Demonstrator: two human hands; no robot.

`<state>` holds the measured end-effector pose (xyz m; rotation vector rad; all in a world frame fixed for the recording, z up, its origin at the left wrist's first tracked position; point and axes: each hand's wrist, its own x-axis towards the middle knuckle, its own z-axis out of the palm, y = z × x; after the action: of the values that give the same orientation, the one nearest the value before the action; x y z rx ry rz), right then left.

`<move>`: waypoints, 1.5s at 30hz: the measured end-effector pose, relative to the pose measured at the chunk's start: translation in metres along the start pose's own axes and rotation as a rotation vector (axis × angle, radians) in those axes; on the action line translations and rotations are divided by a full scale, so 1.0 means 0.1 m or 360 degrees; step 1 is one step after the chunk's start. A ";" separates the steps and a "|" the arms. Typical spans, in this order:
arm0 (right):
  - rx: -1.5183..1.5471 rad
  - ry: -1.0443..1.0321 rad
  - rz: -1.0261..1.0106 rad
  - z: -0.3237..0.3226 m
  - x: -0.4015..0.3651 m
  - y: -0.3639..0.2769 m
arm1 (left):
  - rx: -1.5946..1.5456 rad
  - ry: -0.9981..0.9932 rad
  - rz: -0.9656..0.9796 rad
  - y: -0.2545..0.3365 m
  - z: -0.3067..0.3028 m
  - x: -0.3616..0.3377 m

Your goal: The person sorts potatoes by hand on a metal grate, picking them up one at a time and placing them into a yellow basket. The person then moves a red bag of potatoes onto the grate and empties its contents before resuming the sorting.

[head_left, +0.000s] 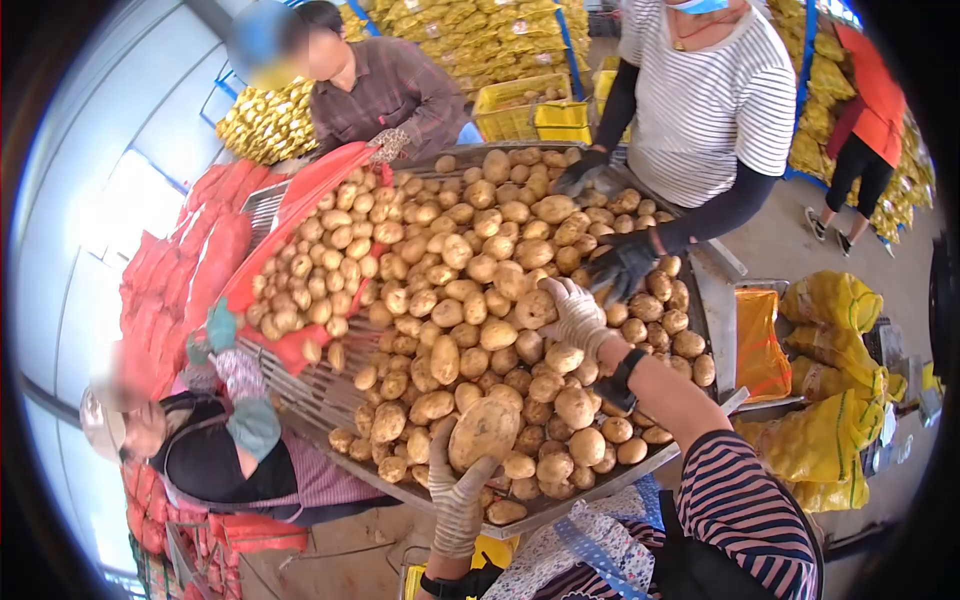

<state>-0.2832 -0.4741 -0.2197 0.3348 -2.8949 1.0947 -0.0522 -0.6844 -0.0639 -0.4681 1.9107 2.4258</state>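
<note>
Potato (483, 432), a big pale one, is raised just above the near edge of the heap (470, 270), with the fingers of the left hand (455, 495) grasping it from below. The right hand (575, 315) is out over the middle of the heap, its gloved fingers curled about a second potato (533, 308). I cannot tell whether that one has left the pile.

From where I stand, little looks done. The heap covers nearly the whole tabletop (305, 395), several potatoes deep in the middle and thinner toward the near rim, where bare slats show. At the far left a red sack (325, 170) lies open with potatoes spilling from its mouth, so it has not emptied.

Other people crowd the edges. One in black gloves (620, 265) works the right side of the heap. A teal glove (220, 328) grips the sack's lower edge, and a third person holds its top. Filled yellow sacks (830, 440) lie on the floor to the right, and yellow crates (510, 110) stand beyond the tabletop.
</note>
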 end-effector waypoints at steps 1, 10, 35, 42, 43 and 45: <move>0.0251 0.0081 0.0102 -0.08 -0.10 -0.05 | -0.0002 -0.0043 -0.0016 -0.03 0.00 0.05; 0.1452 0.0879 0.0451 -0.50 -1.04 0.40 | 0.0181 -0.0275 0.0061 -0.20 0.31 0.21; -0.0181 0.1178 0.1146 -0.61 -2.08 1.59 | 0.0182 -0.0457 -0.0002 -0.20 0.47 0.05; 0.1964 0.0340 0.0227 -0.51 -2.22 -0.35 | 0.0163 -0.0531 -0.0051 -0.23 0.55 0.04; 0.2005 0.0279 0.0032 -0.59 -2.13 -0.55 | 0.0218 -0.0563 0.0065 -0.33 0.49 0.09; 0.1396 0.0229 -0.0115 -0.79 -2.03 -0.88 | 0.0242 -0.0641 0.0071 -0.29 0.52 0.01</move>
<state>-0.0705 -0.4475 -0.1238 0.3397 -2.0928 2.1963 -0.0592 -0.6274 -0.0807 0.0673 1.9159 2.1634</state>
